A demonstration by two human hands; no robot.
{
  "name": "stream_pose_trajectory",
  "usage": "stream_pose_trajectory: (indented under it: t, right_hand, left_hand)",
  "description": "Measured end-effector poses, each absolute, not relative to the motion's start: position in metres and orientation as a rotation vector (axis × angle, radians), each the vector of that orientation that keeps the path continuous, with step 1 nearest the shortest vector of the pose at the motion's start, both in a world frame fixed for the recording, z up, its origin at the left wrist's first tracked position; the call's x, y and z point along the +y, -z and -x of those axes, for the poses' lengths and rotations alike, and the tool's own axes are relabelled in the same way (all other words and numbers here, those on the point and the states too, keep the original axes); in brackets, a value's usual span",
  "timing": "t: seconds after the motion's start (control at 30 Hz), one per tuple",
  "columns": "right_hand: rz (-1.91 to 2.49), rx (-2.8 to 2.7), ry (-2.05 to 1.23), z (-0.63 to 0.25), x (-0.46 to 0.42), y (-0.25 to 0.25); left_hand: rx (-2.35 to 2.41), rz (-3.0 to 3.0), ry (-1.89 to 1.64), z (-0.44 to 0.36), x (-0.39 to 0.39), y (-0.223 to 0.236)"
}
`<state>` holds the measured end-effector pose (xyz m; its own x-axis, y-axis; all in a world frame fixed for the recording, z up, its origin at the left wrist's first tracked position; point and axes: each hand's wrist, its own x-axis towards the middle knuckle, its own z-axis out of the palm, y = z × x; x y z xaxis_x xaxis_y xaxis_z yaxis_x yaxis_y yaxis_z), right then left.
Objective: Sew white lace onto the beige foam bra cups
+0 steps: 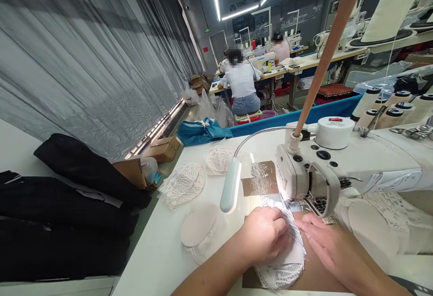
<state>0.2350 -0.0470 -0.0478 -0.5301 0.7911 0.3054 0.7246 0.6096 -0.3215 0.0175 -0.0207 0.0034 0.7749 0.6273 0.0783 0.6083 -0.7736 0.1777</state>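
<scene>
A white lace fabric piece [280,275] lies under the head of a white sewing machine [292,172], its rounded end toward me. My left hand [265,235] is on top of it with curled fingers, gripping the fabric; its fingertips are partly hidden. My right hand [333,246] rests on the brown work plate [314,266] with fingers stretched out, their tips at the fabric's right edge near the needle area. The needle itself cannot be made out. A small lamp [231,185] on a bendable neck shines on the spot.
Stacked lace pieces [184,185] and a beige oval pad [199,226] lie left on the white table [152,260]. More cut pieces [375,224] sit right. Thread cones [367,104] stand behind the machine. Dark clothing [67,224] is at far left. A person [241,81] sits farther off.
</scene>
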Motion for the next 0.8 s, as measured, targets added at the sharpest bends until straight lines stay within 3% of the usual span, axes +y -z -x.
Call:
stream_pose_trajectory:
  t: [0.6,0.8]
  right_hand:
    - [1.345,-2.455,-0.223,-0.227,-0.05,0.059]
    - [1.2,-2.534,-0.26,-0.226,-0.058,0.046]
  left_hand:
    - [0.949,-2.834,-0.287,-0.01,-0.014,0.003]
    - [1.009,-2.876,-0.328,-0.007,-0.011,0.006]
